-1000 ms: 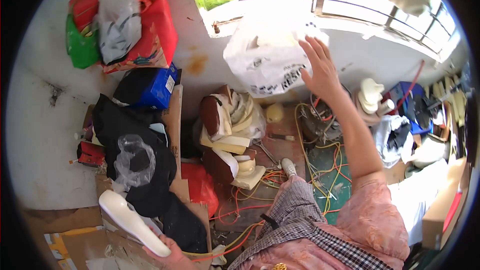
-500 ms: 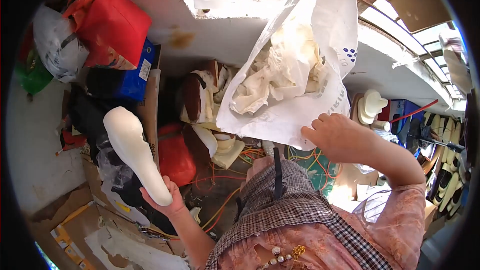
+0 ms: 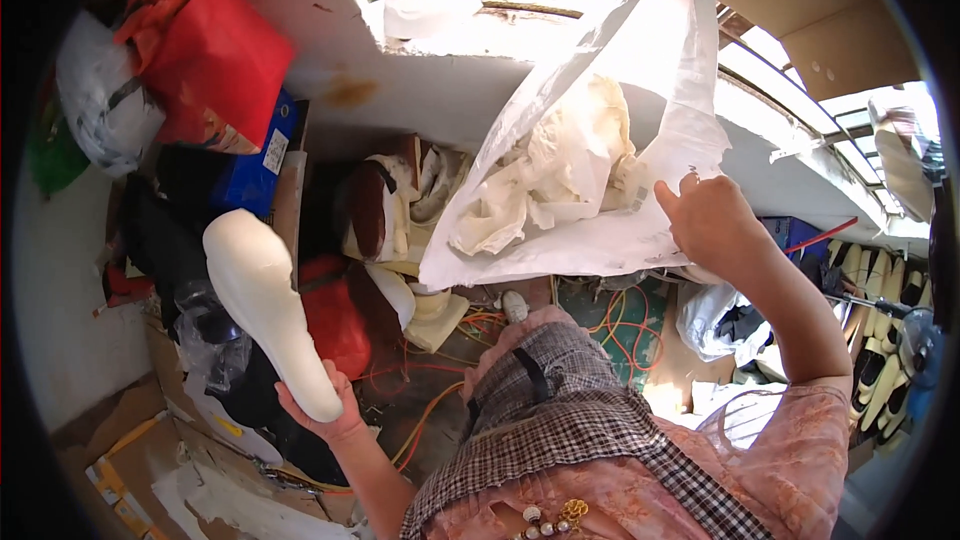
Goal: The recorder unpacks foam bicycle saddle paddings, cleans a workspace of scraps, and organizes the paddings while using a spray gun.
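My left hand (image 3: 325,408) is closed round the narrow end of a cream shoe sole (image 3: 262,295), a long, smooth, foot-shaped piece held up at the left. Its broad end points up and away from me. To the right, my right hand (image 3: 712,225) has its fingers bent on the right edge of a white plastic bag (image 3: 520,268). That bag hangs with its mouth spread wide, and crumpled off-white sheets (image 3: 570,165) fill its inside. Part of my right fingers' hold is hidden by the hand itself.
A red bag (image 3: 220,60) and a blue box (image 3: 250,160) stand at the upper left. Brown and cream pieces (image 3: 375,210) are piled below the wall. Orange cables (image 3: 630,335) trail over the floor. Rows of soles (image 3: 880,330) stand at the far right.
My right hand has moved up and right along the bag, pulling its edge aside so the mouth is wider. My left hand still holds the sole, nearly in place.
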The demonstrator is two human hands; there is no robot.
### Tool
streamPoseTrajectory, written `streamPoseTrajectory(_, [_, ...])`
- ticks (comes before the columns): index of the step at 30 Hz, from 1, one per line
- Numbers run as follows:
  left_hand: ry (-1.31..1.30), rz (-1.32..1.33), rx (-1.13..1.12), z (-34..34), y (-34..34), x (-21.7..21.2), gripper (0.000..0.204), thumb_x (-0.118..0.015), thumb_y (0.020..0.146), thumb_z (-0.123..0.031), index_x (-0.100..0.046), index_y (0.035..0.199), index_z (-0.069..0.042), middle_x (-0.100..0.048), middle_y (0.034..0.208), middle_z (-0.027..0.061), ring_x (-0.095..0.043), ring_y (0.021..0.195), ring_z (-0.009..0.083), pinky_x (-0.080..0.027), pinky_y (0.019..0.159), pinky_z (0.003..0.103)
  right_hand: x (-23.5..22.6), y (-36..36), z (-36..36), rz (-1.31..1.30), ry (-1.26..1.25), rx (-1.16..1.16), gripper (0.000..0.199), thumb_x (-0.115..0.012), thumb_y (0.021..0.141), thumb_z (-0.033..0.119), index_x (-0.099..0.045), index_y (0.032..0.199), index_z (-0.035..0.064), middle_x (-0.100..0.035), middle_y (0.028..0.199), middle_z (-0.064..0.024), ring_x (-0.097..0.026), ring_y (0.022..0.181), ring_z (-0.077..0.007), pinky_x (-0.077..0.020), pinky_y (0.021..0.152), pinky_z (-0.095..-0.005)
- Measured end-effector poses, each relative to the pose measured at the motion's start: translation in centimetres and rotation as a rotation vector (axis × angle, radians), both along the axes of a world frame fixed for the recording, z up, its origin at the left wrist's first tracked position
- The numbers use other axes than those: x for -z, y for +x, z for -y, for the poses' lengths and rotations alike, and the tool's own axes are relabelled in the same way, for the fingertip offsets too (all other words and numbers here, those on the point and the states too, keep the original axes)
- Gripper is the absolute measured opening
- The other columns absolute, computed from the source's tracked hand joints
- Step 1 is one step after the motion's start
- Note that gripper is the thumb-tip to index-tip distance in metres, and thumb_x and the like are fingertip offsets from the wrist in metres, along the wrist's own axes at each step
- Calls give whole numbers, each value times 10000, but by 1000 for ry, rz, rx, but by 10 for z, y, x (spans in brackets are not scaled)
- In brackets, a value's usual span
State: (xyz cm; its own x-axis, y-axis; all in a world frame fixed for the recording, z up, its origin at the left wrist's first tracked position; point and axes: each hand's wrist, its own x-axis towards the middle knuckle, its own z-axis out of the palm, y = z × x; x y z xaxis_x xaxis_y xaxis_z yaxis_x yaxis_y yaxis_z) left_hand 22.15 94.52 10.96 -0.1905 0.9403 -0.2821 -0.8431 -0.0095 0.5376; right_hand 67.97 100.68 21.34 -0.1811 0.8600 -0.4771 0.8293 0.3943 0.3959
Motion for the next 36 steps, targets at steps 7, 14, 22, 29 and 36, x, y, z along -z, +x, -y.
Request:
streamPoseTrajectory(7, [88,-45,58,-25,8,-11,638,-496,870,-374,-302,1342,9,-383,1349,171,-377,519,129,-342,391,217,-7,18,22,-114,-62,43,310,-615,766,252,-523,998,69,-558,573,-10,-605,551,-173,-441,503,-308])
streamPoseTrajectory(14, [39,-106,50,-31,4,-6,615,-493,881,-345,-289,1348,-1,-387,1348,173,-378,532,130,-343,398,224,-1,32,35,-256,-212,79,235,-596,753,209,-517,930,75,-577,569,-37,-602,528,-204,-429,491,-349])
streamPoseTrajectory(22, [2,-162,-24,-31,-8,-13,669,-498,872,-378,-253,1366,2,-375,1363,196,-367,576,144,-315,406,227,8,47,25,-624,-417,150,136,-583,715,150,-487,770,70,-522,492,-63,-560,477,-262,-404,471,-376])
streamPoseTrajectory(29, [-290,-83,-178,-17,18,15,325,-528,854,-367,-559,982,-69,-575,792,83,-498,616,222,-386,480,314,17,36,25,-703,-246,287,338,-630,722,191,-577,1035,75,-550,530,-70,-564,555,-291,-409,627,-421])
streamPoseTrajectory(36, [-222,-28,-104,40,28,32,434,-536,883,-255,-465,1238,-15,-582,1126,106,-567,1029,206,-459,906,329,17,11,13,-685,-204,205,383,-651,718,154,-575,1082,59,-533,516,-89,-540,526,-290,-398,641,-410])
